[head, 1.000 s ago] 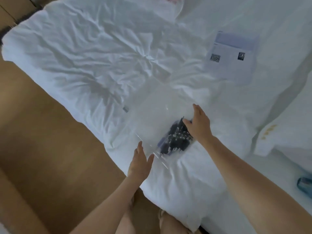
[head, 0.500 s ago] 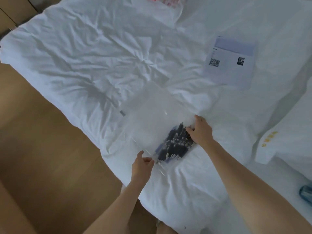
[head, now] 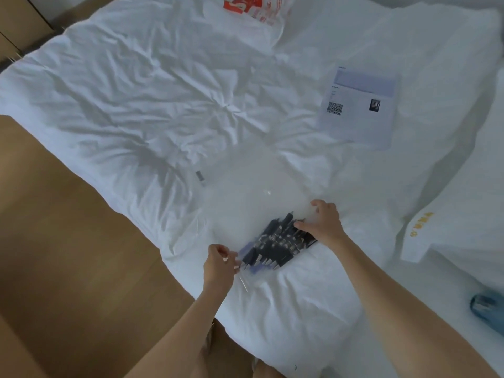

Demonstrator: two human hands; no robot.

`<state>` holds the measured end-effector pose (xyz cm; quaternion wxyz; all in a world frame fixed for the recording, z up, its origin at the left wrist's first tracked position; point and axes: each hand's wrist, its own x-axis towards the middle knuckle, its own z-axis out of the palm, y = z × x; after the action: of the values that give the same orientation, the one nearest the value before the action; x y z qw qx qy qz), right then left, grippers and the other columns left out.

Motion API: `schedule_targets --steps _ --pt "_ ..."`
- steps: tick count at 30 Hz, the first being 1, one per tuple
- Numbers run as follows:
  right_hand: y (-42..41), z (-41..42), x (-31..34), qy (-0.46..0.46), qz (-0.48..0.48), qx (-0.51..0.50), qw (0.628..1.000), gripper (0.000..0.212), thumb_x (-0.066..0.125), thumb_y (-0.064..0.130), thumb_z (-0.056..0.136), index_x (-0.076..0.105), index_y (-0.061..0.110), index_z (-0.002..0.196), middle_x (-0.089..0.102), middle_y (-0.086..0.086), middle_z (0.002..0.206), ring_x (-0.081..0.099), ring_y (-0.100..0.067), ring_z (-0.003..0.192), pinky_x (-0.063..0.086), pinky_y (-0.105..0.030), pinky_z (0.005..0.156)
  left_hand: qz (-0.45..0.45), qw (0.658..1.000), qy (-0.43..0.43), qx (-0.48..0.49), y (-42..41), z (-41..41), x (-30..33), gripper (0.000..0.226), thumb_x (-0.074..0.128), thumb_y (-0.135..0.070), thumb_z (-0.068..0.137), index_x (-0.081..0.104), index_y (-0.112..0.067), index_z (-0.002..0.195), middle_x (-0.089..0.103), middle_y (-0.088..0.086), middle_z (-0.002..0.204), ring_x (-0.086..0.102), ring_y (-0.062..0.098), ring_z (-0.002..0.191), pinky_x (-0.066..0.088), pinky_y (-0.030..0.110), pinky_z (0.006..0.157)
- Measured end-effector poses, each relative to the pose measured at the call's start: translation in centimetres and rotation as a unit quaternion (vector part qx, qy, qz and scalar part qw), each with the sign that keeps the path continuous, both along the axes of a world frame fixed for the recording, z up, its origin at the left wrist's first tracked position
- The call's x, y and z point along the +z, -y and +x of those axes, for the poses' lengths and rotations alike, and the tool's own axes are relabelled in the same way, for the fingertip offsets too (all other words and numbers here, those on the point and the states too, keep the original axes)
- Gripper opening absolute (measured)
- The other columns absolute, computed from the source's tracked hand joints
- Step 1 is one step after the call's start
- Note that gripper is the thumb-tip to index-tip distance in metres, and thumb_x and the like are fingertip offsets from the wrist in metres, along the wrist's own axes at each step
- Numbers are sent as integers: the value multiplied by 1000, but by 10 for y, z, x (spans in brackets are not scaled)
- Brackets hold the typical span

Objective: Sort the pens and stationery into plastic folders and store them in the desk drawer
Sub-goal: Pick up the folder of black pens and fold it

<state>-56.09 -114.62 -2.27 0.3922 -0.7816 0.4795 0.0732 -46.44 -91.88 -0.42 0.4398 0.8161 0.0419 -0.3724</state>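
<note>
Your pens (head: pixel 278 241) lie bunched inside the clear folder (head: pixel 245 192) on the bed (head: pixel 136 91), long axes slanting between your hands: left hand (head: pixel 219 264) pinches the folder's near corner, right hand (head: pixel 324 225) curls onto the far ends.

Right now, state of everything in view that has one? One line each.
plastic folder: flat on the bed, pens inside at its near end
pens: bundled together, inside the folder
left hand: pinching the folder's near corner
right hand: fingers curled on the folder by the pens
printed sheet: lying flat, face up
plastic bag: crumpled at the far edge
duvet: wrinkled
</note>
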Motion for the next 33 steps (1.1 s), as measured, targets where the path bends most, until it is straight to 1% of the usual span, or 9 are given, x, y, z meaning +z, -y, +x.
schedule_targets --steps 3,7,12,15,18,22,26,29,33 --pt "-1 -4 -2 38 24 -37 998 66 74 32 79 43 7 131 38 -12 130 46 -27 118 41 -38 100 4 1000 12 -16 0 -2 -3 4 45 -7 95 43 -8 92 62 16 87 58 25 70 50 38 70" --pt "1 -7 -3 53 47 -40 997 59 70 24 83 42 6 132 36 -12 131 45 -25 118 39 -30 97 -20 1000 10 -3 0 -1 -5 23 27 -18 98 39 -10 80 63 18 80 51 25 65 44 34 64" --pt "-1 -11 -6 54 59 -49 996 63 68 23 84 38 5 136 33 -13 134 43 -25 119 38 -27 95 -54 999 4 -6 3 -5 -11 26 22 1 99 34 -16 84 70 6 77 56 13 58 50 24 55" --pt "-1 -14 -8 58 62 -62 994 69 69 27 84 36 5 139 30 -13 137 43 -24 121 36 -24 93 -70 998 4 -7 9 -4 -7 26 24 5 98 33 -17 87 67 10 87 55 16 65 49 24 57" --pt "3 -19 -8 69 64 -83 992 72 72 35 80 40 5 138 32 -14 136 46 -26 120 39 -31 100 -73 997 22 -23 14 -3 -4 30 26 7 97 33 -20 87 67 10 88 54 19 69 49 23 58" --pt "11 -29 2 106 50 -161 980 46 58 32 92 54 2 126 53 -14 119 56 -25 101 46 -32 86 -78 995 38 -48 19 -5 3 33 30 9 96 34 -23 88 68 9 89 57 21 72 51 30 66" --pt "17 -44 23 156 20 -205 966 23 49 16 96 69 7 102 62 3 87 52 -12 72 43 -28 70 -113 992 28 -56 29 1 20 24 33 8 97 38 -16 97 68 10 92 62 24 77 53 32 70" --pt "19 -52 49 220 39 -271 936 15 57 12 91 68 16 83 62 -1 81 53 -14 67 44 -26 61 -139 987 36 -66 44 13 46 11 40 1 98 41 -8 105 69 8 93 65 24 78 56 36 75" --pt "23 -57 109 323 54 -323 888 13 61 6 89 62 15 79 64 -8 82 61 -17 67 51 -22 61 -200 971 75 -108 75 34 96 11 48 -1 96 48 -12 96 71 7 87 69 25 80 57 34 73"
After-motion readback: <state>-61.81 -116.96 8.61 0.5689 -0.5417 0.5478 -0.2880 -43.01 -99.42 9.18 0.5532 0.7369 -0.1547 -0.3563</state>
